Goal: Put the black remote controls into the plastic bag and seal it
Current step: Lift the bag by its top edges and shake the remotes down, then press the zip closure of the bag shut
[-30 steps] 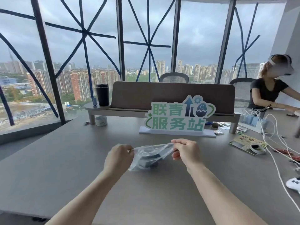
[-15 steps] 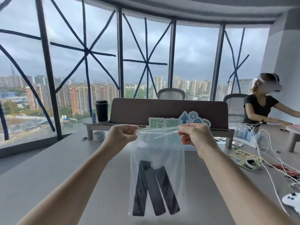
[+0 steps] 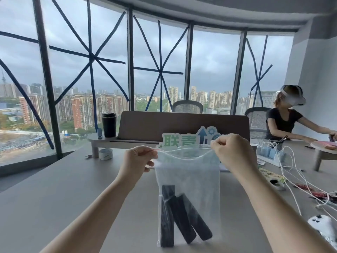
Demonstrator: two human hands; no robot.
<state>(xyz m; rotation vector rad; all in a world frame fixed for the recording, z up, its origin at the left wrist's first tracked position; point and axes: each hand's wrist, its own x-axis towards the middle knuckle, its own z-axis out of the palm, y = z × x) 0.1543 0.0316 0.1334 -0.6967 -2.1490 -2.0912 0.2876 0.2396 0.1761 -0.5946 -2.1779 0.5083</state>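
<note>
A clear plastic zip bag [image 3: 189, 176] hangs upright in front of me above the grey table [image 3: 73, 189]. Three black remote controls [image 3: 180, 218] lie slanted in its lower part. My left hand [image 3: 138, 159] pinches the bag's top left corner. My right hand [image 3: 231, 152] pinches the top right corner. The zip strip sags between the two hands, and its near lip dips away from the far one in the middle.
A green-and-white sign [image 3: 189, 139] and a brown shelf riser [image 3: 182, 125] with a black cup [image 3: 108, 125] stand behind the bag. A tape roll [image 3: 105, 154] lies left. White cables [image 3: 295, 172] and a white controller [image 3: 322, 225] lie right. Another person [image 3: 286, 117] sits far right.
Both hands have lifted the bag from the table to hang upright, and the remotes have slid to its bottom. The view has tilted up.
</note>
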